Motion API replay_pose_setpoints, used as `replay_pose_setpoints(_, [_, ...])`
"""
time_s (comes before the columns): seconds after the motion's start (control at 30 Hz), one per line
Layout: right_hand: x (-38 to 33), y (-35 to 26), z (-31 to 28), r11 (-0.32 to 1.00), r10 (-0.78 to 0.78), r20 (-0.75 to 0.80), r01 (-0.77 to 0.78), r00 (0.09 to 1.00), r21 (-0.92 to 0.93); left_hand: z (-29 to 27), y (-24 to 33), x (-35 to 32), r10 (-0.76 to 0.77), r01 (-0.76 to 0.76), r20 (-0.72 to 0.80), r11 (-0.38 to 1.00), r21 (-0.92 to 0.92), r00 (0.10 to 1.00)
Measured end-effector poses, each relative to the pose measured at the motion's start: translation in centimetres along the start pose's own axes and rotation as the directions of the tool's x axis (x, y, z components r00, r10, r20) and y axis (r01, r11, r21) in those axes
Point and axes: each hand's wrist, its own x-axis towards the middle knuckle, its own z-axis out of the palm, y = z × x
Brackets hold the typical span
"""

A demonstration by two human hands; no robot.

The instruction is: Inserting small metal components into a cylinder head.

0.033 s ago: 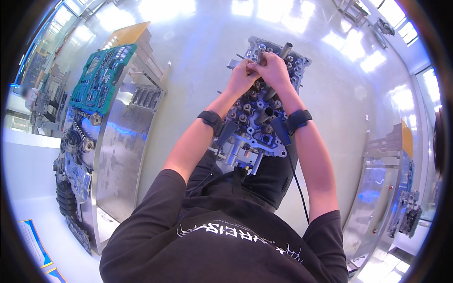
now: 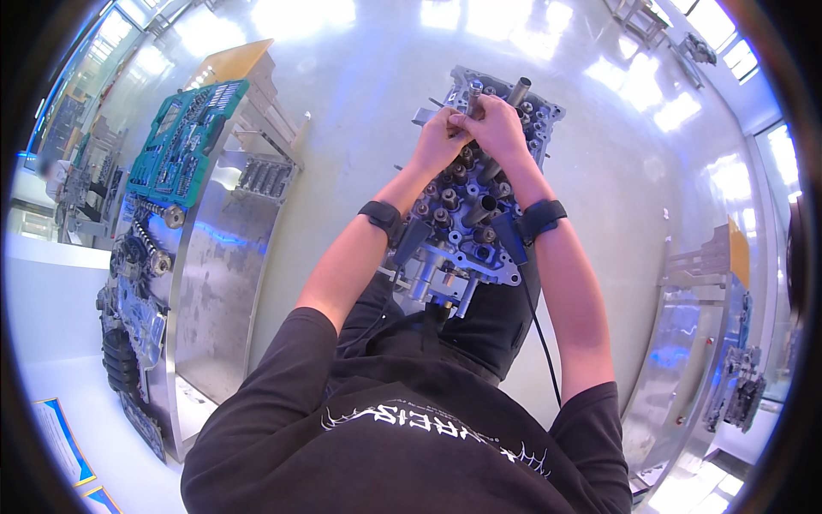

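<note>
While both of your forearms reach forward over the cylinder head [image 2: 467, 218], your left hand [image 2: 437, 141] and right hand [image 2: 499, 128] meet at its far end, each closed around a short metal tool [image 2: 473, 96] that stands nearly upright between them. Your fingers wrap the lower part of the tool; its bright upper end shows above your knuckles. Just to the right of the tool, a metal tube [image 2: 519, 89] rises from the casting at a slight tilt, apart from your right hand. The cylinder head lies lengthwise in front of you, its near end over your lap and its far end under your hands, with rows of round bores along its top. You wear a black wristband [image 2: 380, 214] on the left wrist and another [image 2: 543, 216] on the right. A thin black cable [image 2: 541, 343] runs down beside your right forearm. To your left, a steel-faced desk [image 2: 218, 283] carries a green tool tray [image 2: 184, 141] and engine parts [image 2: 128, 300] along its outer edge. To your right stands a second metal rack [image 2: 685, 377].
</note>
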Motion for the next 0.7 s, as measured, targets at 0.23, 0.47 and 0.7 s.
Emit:
replay_pose_setpoints(0.23, [0.11, -0.06, -0.16, 0.998, 0.059, 0.039, -0.059, 0.998, 0.009, -0.15, 0.59, -0.1, -0.046, 0.046, 0.005, 0.999, -0.016, 0.999])
replay_pose_setpoints(0.47, [0.09, 0.05, 0.01, 0.998, 0.018, 0.038, -0.02, 0.999, 0.056, -0.27, 0.32, -0.13, -0.055, 0.055, 0.004, 0.998, -0.02, 0.998])
replay_pose_setpoints(0.7, [0.04, 0.57, 0.1, 0.993, 0.001, 0.036, -0.005, 0.999, 0.119, -0.24, 0.51, -0.25, 0.007, -0.01, 0.032, 0.996, 0.092, 0.999])
